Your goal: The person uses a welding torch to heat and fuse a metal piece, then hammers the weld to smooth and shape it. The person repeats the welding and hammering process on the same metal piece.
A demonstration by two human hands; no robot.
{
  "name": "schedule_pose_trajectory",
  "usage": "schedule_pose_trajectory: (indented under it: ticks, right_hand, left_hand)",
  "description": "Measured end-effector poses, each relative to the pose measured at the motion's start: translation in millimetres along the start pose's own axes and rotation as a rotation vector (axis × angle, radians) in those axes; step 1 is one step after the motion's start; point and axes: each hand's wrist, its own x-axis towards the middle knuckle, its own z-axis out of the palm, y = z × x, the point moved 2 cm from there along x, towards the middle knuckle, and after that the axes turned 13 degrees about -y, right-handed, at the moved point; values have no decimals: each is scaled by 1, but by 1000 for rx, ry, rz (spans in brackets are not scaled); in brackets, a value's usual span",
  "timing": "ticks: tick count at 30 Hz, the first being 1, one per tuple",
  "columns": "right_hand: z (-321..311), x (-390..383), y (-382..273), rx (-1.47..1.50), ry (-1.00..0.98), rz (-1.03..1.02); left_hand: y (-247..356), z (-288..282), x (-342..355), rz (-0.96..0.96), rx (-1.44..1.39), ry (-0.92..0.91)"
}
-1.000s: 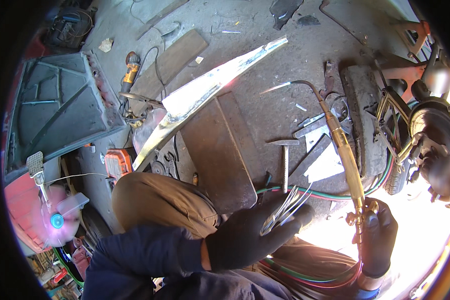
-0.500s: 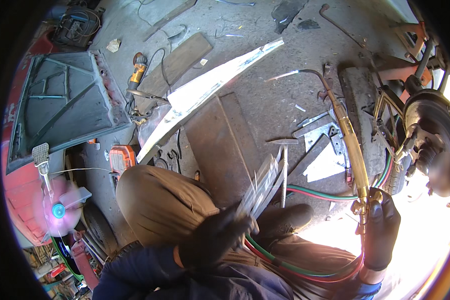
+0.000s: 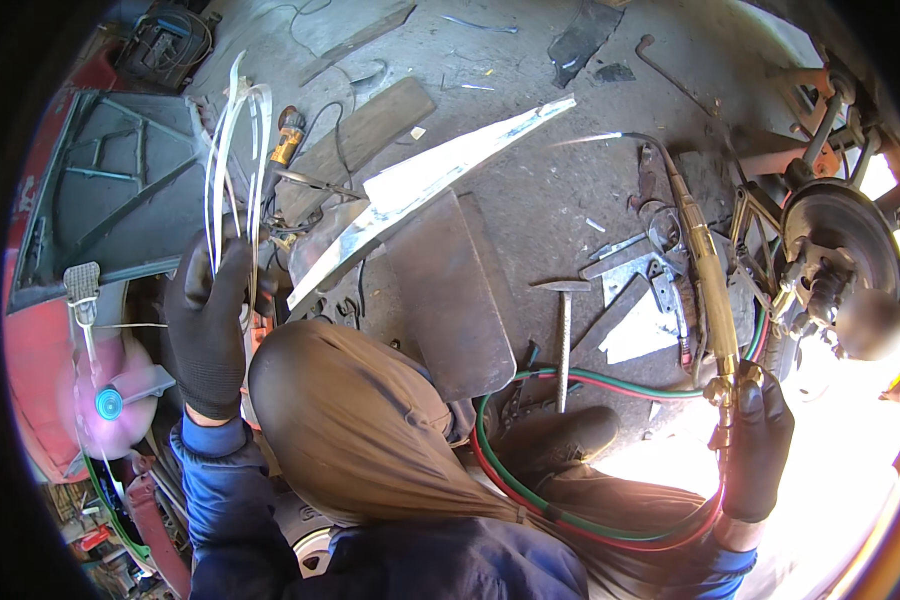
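Note:
My left hand (image 3: pixel 208 310), in a dark glove, is raised at the left beside my knee. Its fingers close on a bundle of thin, pale, bendy strips (image 3: pixel 232 105), which fan upward and curl over at the top. In my gloved right hand (image 3: pixel 760 445) is a brass gas torch (image 3: pixel 710 290), held by its valve end. A pale streak of flame shows at the torch's bent tip, pointing left over the floor. Red and green hoses (image 3: pixel 590 530) run from the torch across my lap. A long, bright sheet-metal piece (image 3: pixel 440 170) lies between the hands, farther out.
A hammer (image 3: pixel 565 340) and a brown metal plate (image 3: pixel 445 300) lie before my legs. Metal scraps (image 3: pixel 645 320) lie near the torch. An angle grinder (image 3: pixel 287 140) rests beside a board. At left are a spinning fan (image 3: pixel 110 403) and a vehicle panel (image 3: pixel 110 190); at right, a wheel hub (image 3: pixel 840 240).
My left hand has swung from above my lap out to the left and forward, carrying the strips, which now point upward. My right hand and the torch have hardly moved.

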Motion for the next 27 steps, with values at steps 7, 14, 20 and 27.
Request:
schedule_pose_trajectory:
  ticks: [7, 14, 20, 27]
  right_hand:
    - [21, -40, 0, 83, 122, 49]
    - [30, -41, 11, 98, 183, 89]
    - [27, -25, 16, 167, 151, 124]
    - [30, -8, 16, 201, 191, 145]
  left_hand:
    - [-92, -40, -69, -207, -11, -175]
    - [-138, 28, -96, -325, -235, -472]
    - [-182, 38, -85, -397, -195, -535]
    - [-194, 17, -67, -222, -135, -465]
